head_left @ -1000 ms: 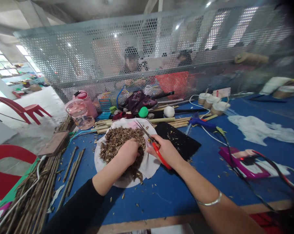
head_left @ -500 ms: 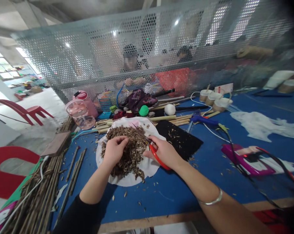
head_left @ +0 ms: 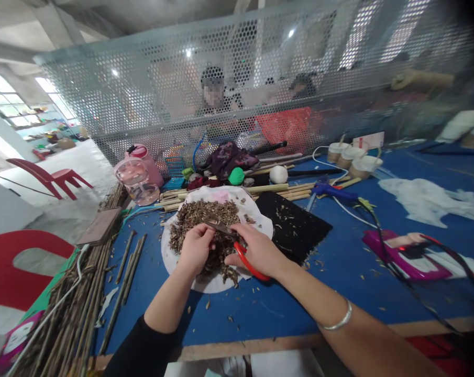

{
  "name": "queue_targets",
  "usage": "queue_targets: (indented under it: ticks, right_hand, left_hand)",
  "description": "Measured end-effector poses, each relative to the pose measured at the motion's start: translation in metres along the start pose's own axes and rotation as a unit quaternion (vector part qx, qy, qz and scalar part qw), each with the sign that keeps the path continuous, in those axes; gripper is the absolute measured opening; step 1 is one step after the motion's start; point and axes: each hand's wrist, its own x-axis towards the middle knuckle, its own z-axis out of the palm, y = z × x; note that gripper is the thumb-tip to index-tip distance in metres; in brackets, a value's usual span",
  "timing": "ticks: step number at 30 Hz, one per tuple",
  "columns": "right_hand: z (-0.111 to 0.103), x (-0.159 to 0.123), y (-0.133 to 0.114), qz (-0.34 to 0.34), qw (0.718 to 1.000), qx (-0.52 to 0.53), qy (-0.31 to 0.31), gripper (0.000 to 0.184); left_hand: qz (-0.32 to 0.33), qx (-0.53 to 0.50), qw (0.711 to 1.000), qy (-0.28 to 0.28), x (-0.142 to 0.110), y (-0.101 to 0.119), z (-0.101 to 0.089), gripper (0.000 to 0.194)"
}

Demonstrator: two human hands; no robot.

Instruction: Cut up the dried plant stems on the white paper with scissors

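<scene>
A pair of red-handled scissors [head_left: 242, 257] is in my right hand [head_left: 256, 251], its blades pointing left toward my left hand [head_left: 196, 247]. The fingers of my left hand are pinched together close to the blade tips; what they hold is too small to make out. Both hands are over a heap of brown dried plant bits [head_left: 197, 213], which lies on a round white cloth [head_left: 176, 277]. Loose bits are scattered on the blue table around it. A black sheet [head_left: 295, 225] with a few bits on it lies right of the cloth.
Bundled dry stalks [head_left: 64, 319] run along the left edge, beside a pink jug [head_left: 138, 180]. Behind the cloth are a green ball [head_left: 237, 176], a white ball [head_left: 278, 174] and sticks. A blue glue gun [head_left: 334, 192] and a magenta device [head_left: 405, 256] with cables are at right.
My right hand has lowered the scissors so their blades now lie beside my left fingertips. My left hand has shifted slightly right, and the whole view has moved a little.
</scene>
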Motion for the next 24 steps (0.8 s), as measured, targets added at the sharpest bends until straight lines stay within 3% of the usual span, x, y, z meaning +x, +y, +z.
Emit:
queue_targets:
  ticks: [7, 17, 24]
  right_hand:
    - [0.0047, -0.0010, 0.0008, 0.014, 0.998, 0.055, -0.002, 0.065]
    - [0.0088, -0.0032, 0.0004, 0.052, 0.997, 0.055, -0.016, 0.043]
    - [0.0007, 0.0017, -0.0025, 0.065, 0.998, 0.017, -0.012, 0.048]
  left_hand:
    - [0.020, -0.007, 1.000, 0.004, -0.0053, 0.0052, 0.0056, 0.033]
    - [-0.029, -0.057, 0.998, 0.011, -0.0051, 0.0017, 0.0042, 0.034]
    - [-0.043, -0.100, 0.994, 0.017, -0.0049, 0.0042, 0.0055, 0.032]
